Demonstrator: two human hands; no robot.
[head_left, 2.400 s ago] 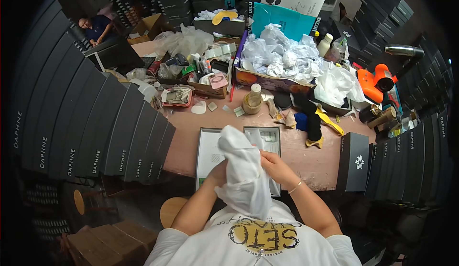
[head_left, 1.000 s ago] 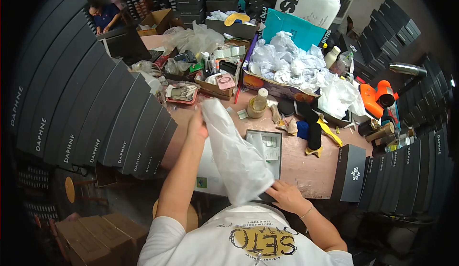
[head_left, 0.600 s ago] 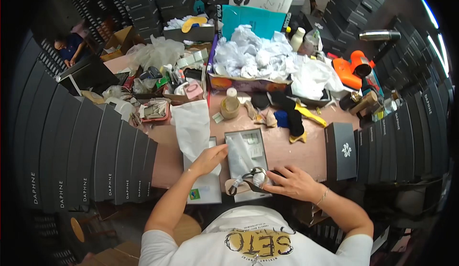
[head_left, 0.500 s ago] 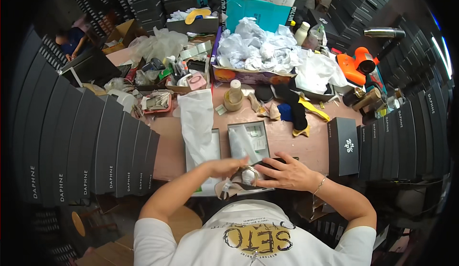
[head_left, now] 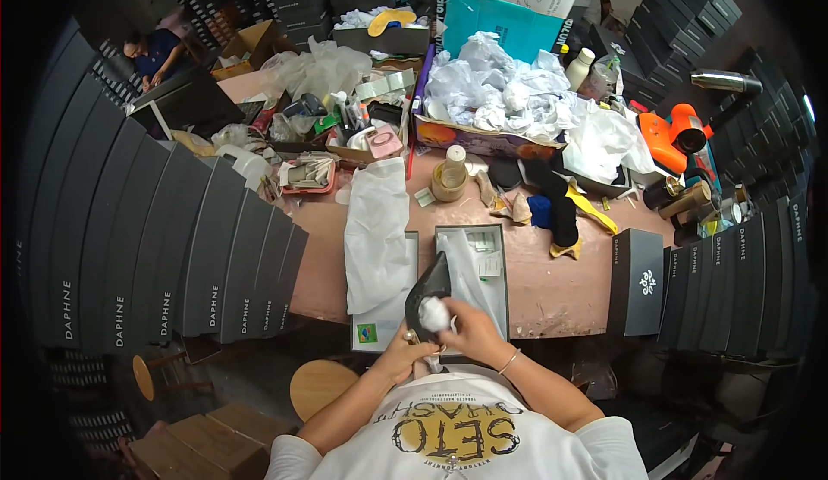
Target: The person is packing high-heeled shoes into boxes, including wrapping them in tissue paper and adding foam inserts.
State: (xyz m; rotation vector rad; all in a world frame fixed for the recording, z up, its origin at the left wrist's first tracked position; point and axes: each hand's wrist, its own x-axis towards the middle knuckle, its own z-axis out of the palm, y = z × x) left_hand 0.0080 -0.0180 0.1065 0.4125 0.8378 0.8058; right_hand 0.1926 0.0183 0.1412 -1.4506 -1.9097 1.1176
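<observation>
A dark, pointed shoe (head_left: 434,279) is held close to my body, toe away from me, above the near edge of the workbench. My left hand (head_left: 404,357) grips its heel end, fingers closed around it. A white wad of crumpled paper (head_left: 433,314) sits at the shoe's opening. My right hand (head_left: 471,333) is closed on this wad, its fingertips partly hidden. Just beyond lies an open shoe box (head_left: 505,294) with white tissue and small packets inside. To its left, a lid (head_left: 358,340) carries a long sheet of white tissue paper (head_left: 379,230) and a small green sticker.
Rows of dark shoe boxes (head_left: 207,256) line the left, more (head_left: 733,273) the right. At the back stands a carton of crumpled white paper (head_left: 496,87). A jar (head_left: 448,178), fabric scraps (head_left: 561,213) and an orange tool (head_left: 668,139) lie nearer. Another person (head_left: 159,56) sits far left.
The shoe has turned so its toe points away from me. My left hand has come down to its heel end, and my right hand has moved onto the paper wad. The view has shifted slightly.
</observation>
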